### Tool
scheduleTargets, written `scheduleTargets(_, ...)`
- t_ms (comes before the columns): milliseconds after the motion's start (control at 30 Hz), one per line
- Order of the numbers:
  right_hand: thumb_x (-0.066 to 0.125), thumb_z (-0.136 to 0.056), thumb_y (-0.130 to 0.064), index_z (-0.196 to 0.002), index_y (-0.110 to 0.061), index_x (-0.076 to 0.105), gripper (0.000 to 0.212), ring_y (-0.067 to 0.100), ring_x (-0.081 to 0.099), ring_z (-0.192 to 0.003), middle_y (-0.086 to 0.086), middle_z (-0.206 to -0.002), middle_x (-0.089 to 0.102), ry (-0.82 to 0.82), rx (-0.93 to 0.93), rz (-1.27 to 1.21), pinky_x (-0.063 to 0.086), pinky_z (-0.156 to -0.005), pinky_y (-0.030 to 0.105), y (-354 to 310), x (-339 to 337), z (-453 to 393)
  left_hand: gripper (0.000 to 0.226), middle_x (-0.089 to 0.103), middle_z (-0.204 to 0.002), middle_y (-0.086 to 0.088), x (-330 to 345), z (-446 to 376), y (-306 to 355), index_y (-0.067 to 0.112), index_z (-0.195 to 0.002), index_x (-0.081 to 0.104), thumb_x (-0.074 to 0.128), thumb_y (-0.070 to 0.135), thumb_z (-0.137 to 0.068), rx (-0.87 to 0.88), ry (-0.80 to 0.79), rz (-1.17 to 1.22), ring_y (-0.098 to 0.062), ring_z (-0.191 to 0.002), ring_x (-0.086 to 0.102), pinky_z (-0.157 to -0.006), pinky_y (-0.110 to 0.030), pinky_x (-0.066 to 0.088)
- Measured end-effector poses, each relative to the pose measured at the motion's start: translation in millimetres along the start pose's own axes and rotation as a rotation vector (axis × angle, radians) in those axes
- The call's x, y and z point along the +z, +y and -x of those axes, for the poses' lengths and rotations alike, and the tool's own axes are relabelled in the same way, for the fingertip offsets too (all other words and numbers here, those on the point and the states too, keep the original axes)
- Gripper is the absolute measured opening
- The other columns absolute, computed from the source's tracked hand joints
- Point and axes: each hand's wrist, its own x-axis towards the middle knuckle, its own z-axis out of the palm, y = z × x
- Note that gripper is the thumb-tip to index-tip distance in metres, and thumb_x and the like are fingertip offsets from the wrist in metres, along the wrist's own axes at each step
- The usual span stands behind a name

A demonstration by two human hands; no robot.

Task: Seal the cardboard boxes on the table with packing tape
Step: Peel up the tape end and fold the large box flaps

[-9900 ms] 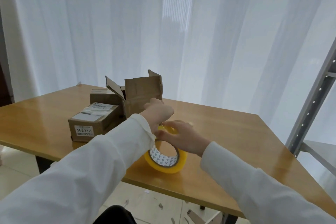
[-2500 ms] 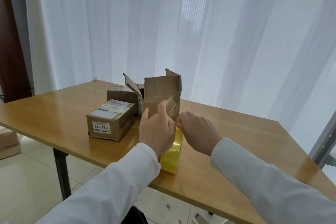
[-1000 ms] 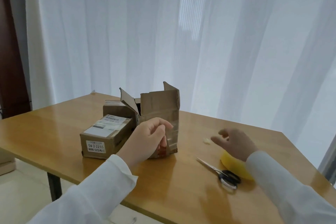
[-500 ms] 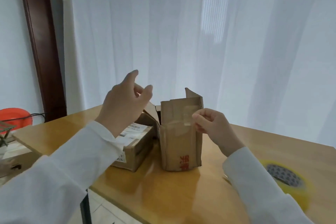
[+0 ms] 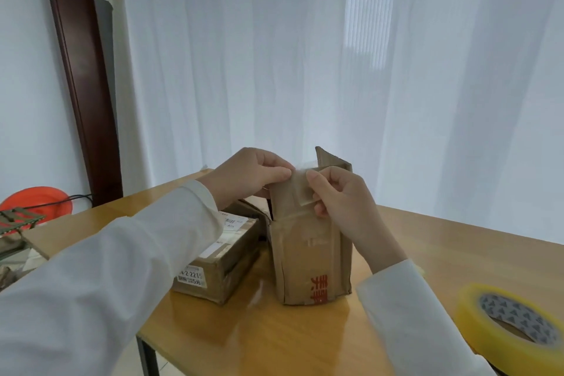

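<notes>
Both hands have come together at the tall box (image 5: 308,241), left hand (image 5: 247,175) and right hand (image 5: 338,201) pinching a clear tape strip (image 5: 300,181) above its raised flap, so sealing is starting.

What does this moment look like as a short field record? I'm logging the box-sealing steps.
left hand: pinches the left end of the tape strip
right hand: pinches the strip's right end
tape strip: clear, held at the top of the tall box's near face
tall box: upright, flaps open
flat box: left of the tall box, labelled
tape roll: yellow, lying flat at right
table: wooden
</notes>
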Motion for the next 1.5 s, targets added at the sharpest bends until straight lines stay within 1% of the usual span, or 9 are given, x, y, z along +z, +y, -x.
scheduleTargets(167,0.059,-0.091,-0.037,-0.07,-0.012,0.061,0.033,0.004,0.054,-0.051,-0.008,-0.058,0.058,0.008,-0.015,0.053,0.047,-0.059,0.018,5,5,-2,0.019,0.072,-0.096,-0.003,0,1,-3,0.013,-0.104,0.071,0.054,0.016,-0.095,-0.076,-0.027,0.137,-0.012,-0.083,0.069,-0.07,-0.021,0.057)
scheduleTargets(400,0.059,-0.091,-0.037,-0.066,-0.013,0.06,0.035,0.001,0.053,-0.048,-0.006,-0.057,0.057,-0.001,-0.019,0.073,0.044,-0.053,0.011,8,10,-1,0.022,0.073,-0.097,-0.007,2,0,-3,0.011,-0.106,0.07,0.052,0.017,-0.097,-0.118,-0.034,0.163,-0.015,-0.08,0.071,-0.07,-0.024,0.059)
scheduleTargets(500,0.059,-0.091,-0.036,-0.06,-0.021,0.057,0.035,0.002,0.053,-0.049,-0.007,-0.057,0.058,0.0,-0.036,0.091,0.043,-0.052,0.009,7,11,1,0.022,0.073,-0.096,-0.006,3,1,-3,0.012,-0.106,0.07,0.051,0.017,-0.097,-0.118,-0.03,0.165,-0.014,-0.08,0.071,-0.073,-0.025,0.058)
scheduleTargets(733,0.06,-0.09,-0.039,-0.061,-0.018,0.06,0.036,0.01,0.057,-0.056,-0.001,-0.06,0.065,0.049,-0.046,0.171,0.052,-0.068,0.031,6,11,2,0.023,0.073,-0.099,-0.006,6,2,-2,0.013,-0.109,0.07,0.052,0.019,-0.097,-0.111,-0.038,0.164,-0.017,-0.089,0.07,-0.079,-0.029,0.058)
scheduleTargets(833,0.06,-0.09,-0.04,-0.064,-0.017,0.062,0.035,0.021,0.062,-0.063,0.003,-0.066,0.067,0.064,-0.041,0.186,0.052,-0.072,0.035,6,11,2,0.021,0.074,-0.098,-0.004,7,2,-1,0.015,-0.105,0.071,0.053,0.02,-0.096,-0.116,-0.025,0.162,-0.016,-0.086,0.071,-0.076,-0.027,0.057)
scheduleTargets(967,0.06,-0.089,-0.041,-0.062,-0.02,0.062,0.034,0.022,0.063,-0.066,0.004,-0.066,0.066,0.072,-0.05,0.208,0.052,-0.07,0.033,5,11,2,0.02,0.074,-0.095,-0.001,8,4,-1,0.017,-0.104,0.071,0.053,0.021,-0.096,-0.124,-0.011,0.156,-0.012,-0.08,0.07,-0.07,-0.024,0.056)
scheduleTargets(1100,0.059,-0.09,-0.04,-0.067,-0.015,0.064,0.035,0.022,0.063,-0.067,0.005,-0.067,0.066,0.073,-0.063,0.22,0.052,-0.068,0.032,5,12,3,0.02,0.073,-0.092,0.0,9,5,-1,0.018,-0.104,0.071,0.053,0.022,-0.095,-0.125,0.0,0.154,-0.009,-0.075,0.068,-0.066,-0.021,0.056)
scheduleTargets(1400,0.06,-0.088,-0.045,-0.061,-0.018,0.06,0.039,0.013,0.059,-0.06,-0.001,-0.059,0.063,0.127,-0.082,0.278,0.045,-0.06,0.024,7,11,3,0.019,0.072,-0.082,0.007,13,7,0,0.023,-0.096,0.073,0.053,0.024,-0.095,-0.096,0.012,0.144,-0.005,-0.07,0.065,-0.065,-0.021,0.054)
scheduleTargets(1500,0.059,-0.088,-0.047,-0.058,-0.021,0.056,0.04,0.007,0.052,-0.054,-0.005,-0.054,0.058,0.146,-0.086,0.311,0.039,-0.054,0.02,7,12,3,0.021,0.072,-0.079,0.009,13,8,1,0.024,-0.092,0.073,0.055,0.034,-0.094,-0.095,0.011,0.146,-0.004,-0.07,0.066,-0.069,-0.022,0.055)
